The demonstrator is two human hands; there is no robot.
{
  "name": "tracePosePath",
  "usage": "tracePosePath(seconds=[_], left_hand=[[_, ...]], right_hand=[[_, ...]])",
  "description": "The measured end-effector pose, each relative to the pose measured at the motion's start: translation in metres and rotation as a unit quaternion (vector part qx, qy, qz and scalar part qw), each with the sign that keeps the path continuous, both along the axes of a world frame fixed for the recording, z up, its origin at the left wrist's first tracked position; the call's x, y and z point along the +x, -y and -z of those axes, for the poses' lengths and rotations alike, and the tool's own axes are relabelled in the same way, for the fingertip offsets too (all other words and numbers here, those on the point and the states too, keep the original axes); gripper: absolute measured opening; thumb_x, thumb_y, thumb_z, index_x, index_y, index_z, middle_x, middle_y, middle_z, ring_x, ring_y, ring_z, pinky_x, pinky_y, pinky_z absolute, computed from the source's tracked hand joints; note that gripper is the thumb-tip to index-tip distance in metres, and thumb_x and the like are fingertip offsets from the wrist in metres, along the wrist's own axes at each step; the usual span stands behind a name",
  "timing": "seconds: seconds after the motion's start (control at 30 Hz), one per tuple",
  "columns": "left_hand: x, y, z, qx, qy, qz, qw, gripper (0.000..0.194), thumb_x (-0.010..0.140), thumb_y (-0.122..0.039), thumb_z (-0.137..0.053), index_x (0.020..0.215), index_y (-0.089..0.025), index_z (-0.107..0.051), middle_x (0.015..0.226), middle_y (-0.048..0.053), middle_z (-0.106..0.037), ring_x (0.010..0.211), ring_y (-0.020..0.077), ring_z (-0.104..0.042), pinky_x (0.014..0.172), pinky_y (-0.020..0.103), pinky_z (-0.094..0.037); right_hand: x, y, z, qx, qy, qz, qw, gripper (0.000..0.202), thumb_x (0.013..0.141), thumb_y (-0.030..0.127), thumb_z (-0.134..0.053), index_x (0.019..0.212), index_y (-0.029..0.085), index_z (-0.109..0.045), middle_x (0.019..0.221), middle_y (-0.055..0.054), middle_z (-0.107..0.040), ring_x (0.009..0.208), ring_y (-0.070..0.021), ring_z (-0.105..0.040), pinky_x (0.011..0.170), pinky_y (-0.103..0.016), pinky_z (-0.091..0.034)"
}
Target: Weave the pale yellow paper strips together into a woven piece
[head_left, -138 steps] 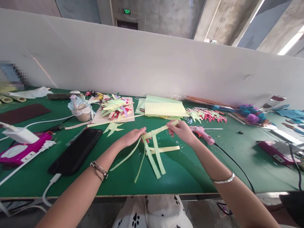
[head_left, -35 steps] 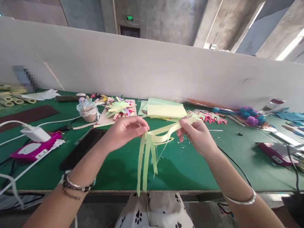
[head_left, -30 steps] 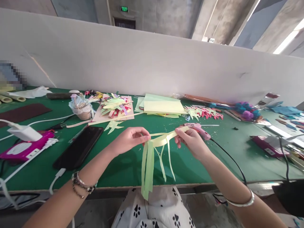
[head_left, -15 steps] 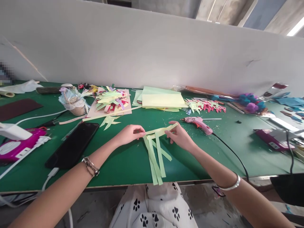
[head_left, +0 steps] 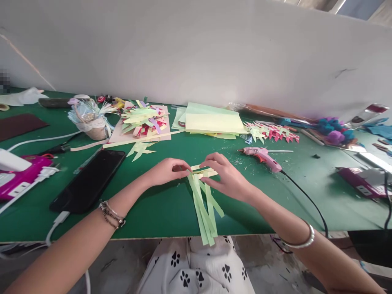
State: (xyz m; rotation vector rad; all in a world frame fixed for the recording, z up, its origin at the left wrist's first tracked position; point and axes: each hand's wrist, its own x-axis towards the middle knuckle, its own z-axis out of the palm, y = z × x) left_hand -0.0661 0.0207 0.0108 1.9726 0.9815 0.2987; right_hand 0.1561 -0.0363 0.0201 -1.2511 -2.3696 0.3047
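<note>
Over a green tabletop [head_left: 162, 218], in the head camera's view, a left hand [head_left: 168, 170] is pinching the left end of pale green paper strips [head_left: 202, 209]. A right hand [head_left: 223, 175] is reaching over their right side, thumb and fingers parted, partly covering them. The strips are lying mid-table, tips passing the near edge; at least three are showing, overlaps hiding the exact count. One pink glue gun [head_left: 260, 157] is resting at right, one black smartphone [head_left: 88, 179] at left. Two power strips are flanking them: a magenta left one [head_left: 39, 164], running out of frame, and a magenta right one [head_left: 352, 179], sitting partly behind a white adapter [head_left: 375, 176]. On the far side, one stack of green and yellow sheets [head_left: 214, 122] is concealing its number; one heap of multicoloured paper cutouts [head_left: 143, 118] is overlapping beyond counting.
</note>
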Motion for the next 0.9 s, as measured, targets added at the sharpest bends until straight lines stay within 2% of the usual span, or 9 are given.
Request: tracePosePath(seconds=[0.17, 0.37, 0.53, 0.67, 0.77, 0.9], left_hand=[[0.001, 0.002, 0.000, -0.035, 0.026, -0.019, 0.999, 0.036, 0.076, -0.049, -0.055, 0.088, -0.016, -0.063, 0.071, 0.002, -0.062, 0.065, 0.0152, -0.055, 0.060, 0.025, -0.042], [-0.001, 0.002, 0.000, -0.041, 0.046, -0.028, 0.998, 0.033, 0.076, -0.048, -0.055, 0.086, -0.017, -0.063, 0.070, 0.001, -0.062, 0.065, 0.0145, -0.056, 0.062, 0.025, -0.043], [-0.001, 0.001, 0.000, -0.062, 0.050, -0.021, 0.997, 0.033, 0.077, -0.048, -0.054, 0.088, -0.018, -0.061, 0.075, 0.002, -0.066, 0.072, 0.0169, -0.059, 0.070, 0.028, -0.044], [0.002, 0.002, 0.001, -0.066, 0.039, 0.000, 0.997, 0.039, 0.075, -0.051, -0.056, 0.099, -0.019, -0.059, 0.072, 0.001, -0.062, 0.066, 0.0154, -0.055, 0.060, 0.025, -0.041], [0.005, 0.005, 0.001, -0.045, 0.020, 0.007, 0.999, 0.039, 0.074, -0.052, -0.057, 0.096, -0.020, -0.060, 0.067, -0.001, -0.055, 0.059, 0.0132, -0.049, 0.053, 0.023, -0.035], [0.008, 0.008, 0.001, -0.061, 0.034, 0.004, 0.998, 0.035, 0.074, -0.049, -0.057, 0.091, -0.019, -0.059, 0.071, 0.000, -0.058, 0.063, 0.0137, -0.051, 0.056, 0.024, -0.037]], right_hand=[[-0.013, -0.018, 0.009, -0.111, -0.029, -0.033, 0.993, 0.019, 0.080, 0.036, -0.056, 0.092, 0.021, -0.060, 0.107, -0.008, -0.050, 0.103, -0.0218, -0.048, 0.088, -0.038, -0.042], [-0.014, -0.022, 0.011, -0.188, -0.059, -0.043, 0.979, 0.014, 0.080, 0.034, -0.057, 0.087, 0.022, -0.062, 0.109, -0.008, -0.050, 0.109, -0.0225, -0.047, 0.089, -0.040, -0.041], [-0.013, -0.024, 0.012, -0.214, -0.078, -0.046, 0.973, 0.014, 0.082, 0.033, -0.054, 0.083, 0.022, -0.063, 0.109, -0.007, -0.051, 0.109, -0.0220, -0.048, 0.090, -0.041, -0.040], [-0.011, -0.027, 0.011, -0.208, -0.107, -0.050, 0.971, 0.013, 0.082, 0.032, -0.055, 0.081, 0.022, -0.063, 0.106, -0.006, -0.052, 0.103, -0.0199, -0.052, 0.088, -0.037, -0.040], [-0.011, -0.027, 0.009, -0.206, -0.130, -0.049, 0.969, 0.011, 0.082, 0.029, -0.054, 0.079, 0.021, -0.062, 0.103, -0.006, -0.053, 0.097, -0.0171, -0.053, 0.083, -0.032, -0.042], [-0.012, -0.025, 0.010, -0.200, -0.131, -0.037, 0.970, 0.012, 0.082, 0.029, -0.053, 0.077, 0.021, -0.061, 0.102, -0.005, -0.053, 0.091, -0.0155, -0.054, 0.078, -0.030, -0.042]])
